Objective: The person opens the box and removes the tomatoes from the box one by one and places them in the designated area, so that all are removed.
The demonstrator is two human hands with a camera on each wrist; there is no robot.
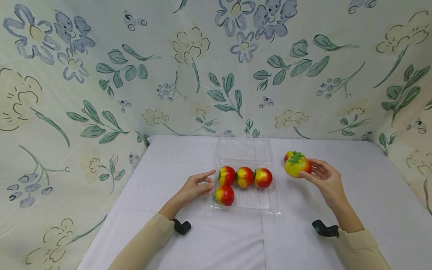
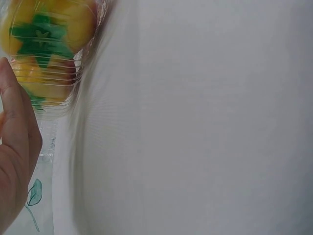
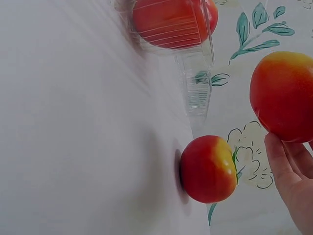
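My right hand (image 1: pixel 325 180) holds a red-and-yellow tomato (image 1: pixel 297 167) between thumb and fingers, above the cloth and right of a clear plastic container (image 1: pixel 275 204). Its green leafy top faces up. Another tomato (image 3: pixel 208 169) rests on the cloth beyond it, mostly hidden behind the held one in the head view. Inside the container, three tomatoes line the far row and one tomato (image 1: pixel 224 195) sits at the near left. My left hand (image 1: pixel 194 187) is at the container's left side, fingers extended along its wall; in the left wrist view, ribbed plastic (image 2: pixel 54 83) shows beside the fingers.
The container's transparent lid (image 1: pixel 244 150) lies folded back, away from me. A white cloth (image 1: pixel 168 157) covers the table. Behind and on both sides hangs a floral curtain (image 1: pixel 202 67). Black devices (image 1: pixel 182 227) are strapped at both wrists.
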